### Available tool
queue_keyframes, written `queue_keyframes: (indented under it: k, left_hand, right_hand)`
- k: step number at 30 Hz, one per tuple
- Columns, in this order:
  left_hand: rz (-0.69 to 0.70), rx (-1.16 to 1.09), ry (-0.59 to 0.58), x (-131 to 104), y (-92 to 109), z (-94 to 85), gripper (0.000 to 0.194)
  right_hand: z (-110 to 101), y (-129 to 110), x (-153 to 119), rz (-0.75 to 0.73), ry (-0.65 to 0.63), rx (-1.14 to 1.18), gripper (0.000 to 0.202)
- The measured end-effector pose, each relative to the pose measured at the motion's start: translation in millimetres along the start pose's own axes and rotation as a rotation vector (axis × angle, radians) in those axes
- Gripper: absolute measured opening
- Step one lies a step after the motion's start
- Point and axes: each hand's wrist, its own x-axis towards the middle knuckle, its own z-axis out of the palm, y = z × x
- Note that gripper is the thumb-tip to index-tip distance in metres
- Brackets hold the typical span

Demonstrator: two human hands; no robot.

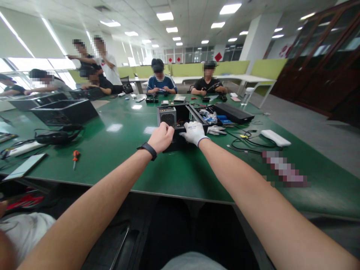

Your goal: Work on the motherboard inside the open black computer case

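A black computer case (172,144) lies open on the green table in front of me, with a grey power supply unit (168,117) in its left part. Bare and with a dark band at the wrist, my left hand (162,137) is closed at the case's near edge, just below the power supply; what its fingers hold, if anything, is hidden. My right hand (194,132) wears a white glove and rests on the near rim, its fingers bent over the edge into the case. Whether those fingers grip the rim cannot be made out.
An orange screwdriver (75,159), a headset (57,136) and another open case (66,111) are at left. To the right are a loose glove (216,130), black cables (239,144), a white power strip (275,138) and a black panel (233,113). Several people sit or stand beyond.
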Motion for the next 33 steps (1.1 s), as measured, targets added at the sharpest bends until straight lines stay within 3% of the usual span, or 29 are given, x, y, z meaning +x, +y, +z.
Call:
queue_keyframes:
  k: [4,9,13,18,23,28,33]
  left_hand:
    - [0.005,-0.017,-0.005,-0.8,-7.8,3.1,0.017]
    - [0.017,-0.063,0.0,-1.4,-15.0,-1.0,0.017]
    - [0.022,-0.063,0.013,-2.0,-14.8,-9.8,0.015]
    - [0.033,-0.037,-0.047,0.5,-1.7,-12.9,0.018]
    - [0.071,0.031,-0.22,2.1,18.2,2.8,0.03]
    - [0.15,0.361,-0.453,-6.3,35.0,22.9,0.043]
    - [0.343,0.706,-0.702,-16.9,47.5,36.4,0.029]
  right_hand:
    - [2.1,0.1,8.7,0.002,-0.004,-0.013,0.043]
    - [-3.2,0.9,-4.3,-0.031,-0.001,-0.006,0.043]
    - [-9.8,-3.1,-32.9,-0.049,0.008,0.017,0.044]
    - [-22.8,-11.2,-93.8,-0.053,0.034,0.045,0.047]
    - [-42.6,-18.3,-166.7,-0.076,0.066,0.066,0.043]
    - [-59.4,-24.2,-230.9,-0.083,0.085,0.105,0.034]
    - [-68.2,-23.9,-277.1,-0.098,0.111,0.194,0.03]
